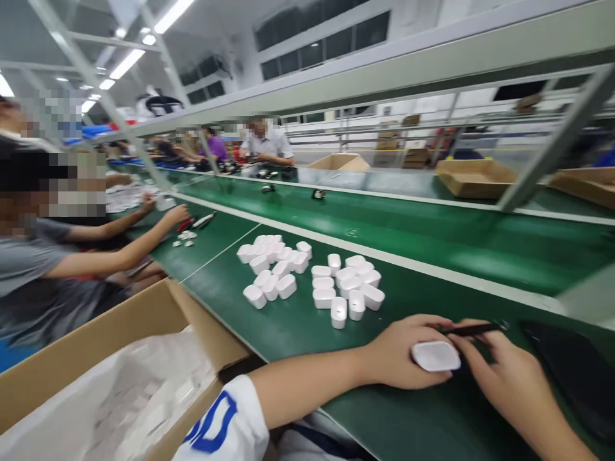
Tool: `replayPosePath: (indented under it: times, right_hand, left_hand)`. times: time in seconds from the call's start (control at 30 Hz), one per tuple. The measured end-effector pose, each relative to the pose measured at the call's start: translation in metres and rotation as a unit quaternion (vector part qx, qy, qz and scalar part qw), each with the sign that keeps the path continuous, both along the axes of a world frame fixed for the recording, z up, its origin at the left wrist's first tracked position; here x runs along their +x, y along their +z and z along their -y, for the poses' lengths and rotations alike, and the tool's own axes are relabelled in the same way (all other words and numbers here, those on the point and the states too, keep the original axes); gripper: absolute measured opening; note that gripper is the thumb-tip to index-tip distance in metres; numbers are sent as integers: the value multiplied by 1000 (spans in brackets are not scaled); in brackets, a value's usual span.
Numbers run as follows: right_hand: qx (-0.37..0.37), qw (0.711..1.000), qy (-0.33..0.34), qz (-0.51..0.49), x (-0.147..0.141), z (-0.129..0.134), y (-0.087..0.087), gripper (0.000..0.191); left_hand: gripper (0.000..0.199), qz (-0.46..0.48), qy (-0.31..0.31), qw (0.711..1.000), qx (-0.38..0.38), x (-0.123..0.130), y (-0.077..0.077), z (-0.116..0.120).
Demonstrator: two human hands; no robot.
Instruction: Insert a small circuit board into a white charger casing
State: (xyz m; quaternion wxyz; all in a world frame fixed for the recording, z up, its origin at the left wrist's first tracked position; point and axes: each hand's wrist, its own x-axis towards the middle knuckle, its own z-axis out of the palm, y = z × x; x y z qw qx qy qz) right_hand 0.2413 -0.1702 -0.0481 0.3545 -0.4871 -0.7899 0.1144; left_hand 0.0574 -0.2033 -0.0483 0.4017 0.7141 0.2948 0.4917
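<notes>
My left hand [408,352] is closed around a white plastic cup-like part [436,356], its open side turned toward the camera. Close beside it, my right hand [504,371] grips a thin black tool [473,330], whose near end meets the fingertips of my left hand. Two groups of similar white parts stand on the green table: one group [271,259] farther left, the other [350,282] nearer my left forearm. Both hands are above the table's right part.
An open cardboard box [96,326] with a white liner and white pieces sits at the lower left. A dark flat object [567,365] lies at right. Past a white strip runs a green conveyor [408,237] with small dark parts. Co-workers sit at left and beyond.
</notes>
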Motion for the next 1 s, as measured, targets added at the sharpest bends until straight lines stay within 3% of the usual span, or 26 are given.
replayPosePath:
  times: [0.13, 0.33, 0.7, 1.0]
  right_hand:
    - [-80, 992, -19, -99, -10, 5, 18, 21]
    - [-137, 978, 16, -158, -7, 9, 18, 16]
    - [-114, 973, 29, -198, -8, 6, 10, 10]
    - [-101, 966, 23, -237, -5, -1, 8, 17]
  left_hand:
    - [24, -36, -6, 999, -28, 1, 3, -1]
    - [25, -80, -8, 995, -59, 3, 9, 5]
    - [28, -137, 19, 988, -63, 5, 5, 1]
    - [27, -162, 47, 984, -55, 1, -7, -8]
